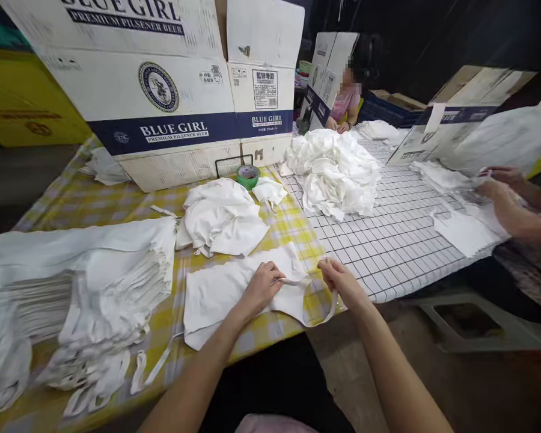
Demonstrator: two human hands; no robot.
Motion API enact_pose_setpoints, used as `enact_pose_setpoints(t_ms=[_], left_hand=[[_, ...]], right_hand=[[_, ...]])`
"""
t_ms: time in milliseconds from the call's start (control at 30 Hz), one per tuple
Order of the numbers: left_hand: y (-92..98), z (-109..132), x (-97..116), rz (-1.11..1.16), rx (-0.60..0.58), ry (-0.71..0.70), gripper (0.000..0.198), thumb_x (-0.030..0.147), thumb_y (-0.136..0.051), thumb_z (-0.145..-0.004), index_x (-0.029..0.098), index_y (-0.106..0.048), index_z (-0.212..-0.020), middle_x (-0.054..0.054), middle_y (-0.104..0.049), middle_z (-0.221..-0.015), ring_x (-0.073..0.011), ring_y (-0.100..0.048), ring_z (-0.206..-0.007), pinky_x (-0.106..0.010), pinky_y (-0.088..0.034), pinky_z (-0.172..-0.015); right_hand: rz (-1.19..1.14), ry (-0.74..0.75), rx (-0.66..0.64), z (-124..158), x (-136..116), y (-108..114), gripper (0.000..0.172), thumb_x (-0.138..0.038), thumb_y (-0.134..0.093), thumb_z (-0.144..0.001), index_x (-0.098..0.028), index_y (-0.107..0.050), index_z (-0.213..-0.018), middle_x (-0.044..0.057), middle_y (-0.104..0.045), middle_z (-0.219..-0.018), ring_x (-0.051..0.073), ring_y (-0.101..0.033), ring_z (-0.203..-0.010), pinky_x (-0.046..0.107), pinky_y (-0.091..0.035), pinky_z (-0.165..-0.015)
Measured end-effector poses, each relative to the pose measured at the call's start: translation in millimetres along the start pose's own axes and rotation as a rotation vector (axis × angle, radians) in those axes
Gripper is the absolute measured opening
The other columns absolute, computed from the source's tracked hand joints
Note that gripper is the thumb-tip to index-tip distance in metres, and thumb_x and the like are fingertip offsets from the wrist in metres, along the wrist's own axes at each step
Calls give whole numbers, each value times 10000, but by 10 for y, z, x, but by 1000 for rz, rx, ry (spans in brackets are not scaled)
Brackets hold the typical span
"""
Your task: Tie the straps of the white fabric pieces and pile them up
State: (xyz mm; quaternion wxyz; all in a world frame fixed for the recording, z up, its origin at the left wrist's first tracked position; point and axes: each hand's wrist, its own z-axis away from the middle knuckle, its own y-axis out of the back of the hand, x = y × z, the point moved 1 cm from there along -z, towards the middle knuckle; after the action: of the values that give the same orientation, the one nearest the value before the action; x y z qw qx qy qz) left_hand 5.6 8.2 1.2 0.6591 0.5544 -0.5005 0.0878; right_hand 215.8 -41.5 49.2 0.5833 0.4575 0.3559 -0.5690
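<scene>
A flat white cloth bag (216,294) lies on the yellow checked tablecloth (293,225) in front of me. My left hand (262,287) rests on the bag with its fingers curled, pinching the near end of the bag's white strap (297,281). My right hand (340,281) is closed on the other end of the same strap loop, at the table's front edge. The strap runs between both hands and hangs down in a loop below the right hand.
A tall stack of folded white bags (85,288) sits at left, loose bags (220,219) beyond my hands, a big heap (336,171) on the white grid cloth. Blue Girl cartons (162,90) stand behind, with green tape (247,175). Another person's hands (500,192) work at right; a third person sits far back.
</scene>
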Motion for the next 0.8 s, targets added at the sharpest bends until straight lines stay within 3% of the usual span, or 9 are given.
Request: enact_pose_setpoints(t_ms=[133,367,467,600,700,800], left_hand=[[50,119,41,-33,-25,-67,220,254,-610,-741,220,-655,-954,-33,-525,-955,-194,-471,-915,-340,-400,-835],[79,218,41,-110,-55,-153,387,273,-624,-727,230,-586,-1110,-43,-511,-1053,-208,-449,-972,-365,-388,-887],[79,236,57,-143,-57,-177,375,287,-608,-744,233,-582,-1114,-47,-512,-1063,-210,-448,-975,-373,-389,-888],[71,244,42,-157,-54,-187,376,322,-598,-753,233,-579,-1117,-52,-516,-1075,-214,-455,-983,-381,-393,-894],[75,240,88,-140,15,-170,450,334,-590,-758,228,-528,-1191,-65,-509,-1125,-230,-444,-1045,-401,-376,-932],[37,260,308,-107,40,-228,569,343,-607,-742,227,-444,-1275,-78,-488,-1211,-251,-403,-1143,-424,-336,-984]], right_hand=[[-55,116,1,350,-238,192,305,-440,-508,-837,-192,-453,-669,-39,-294,-615,104,-273,-554,259,-234,-524],[-217,367,-378,1013,-423,330,284,-394,-431,-876,-226,-610,-734,20,-404,-691,179,-441,-716,358,-345,-701],[-295,486,-454,1171,-387,365,275,-421,-495,-827,-258,-639,-659,26,-420,-722,198,-477,-760,410,-349,-773],[-431,546,-399,1318,-395,393,293,-396,-487,-830,-267,-625,-606,12,-397,-661,182,-477,-719,415,-351,-808],[-585,421,-249,1345,-422,341,286,-352,-468,-847,-232,-601,-624,23,-418,-734,187,-476,-793,402,-358,-845],[-859,227,-130,1290,-418,225,277,-307,-419,-878,-211,-559,-660,16,-421,-782,161,-478,-802,359,-395,-823]])
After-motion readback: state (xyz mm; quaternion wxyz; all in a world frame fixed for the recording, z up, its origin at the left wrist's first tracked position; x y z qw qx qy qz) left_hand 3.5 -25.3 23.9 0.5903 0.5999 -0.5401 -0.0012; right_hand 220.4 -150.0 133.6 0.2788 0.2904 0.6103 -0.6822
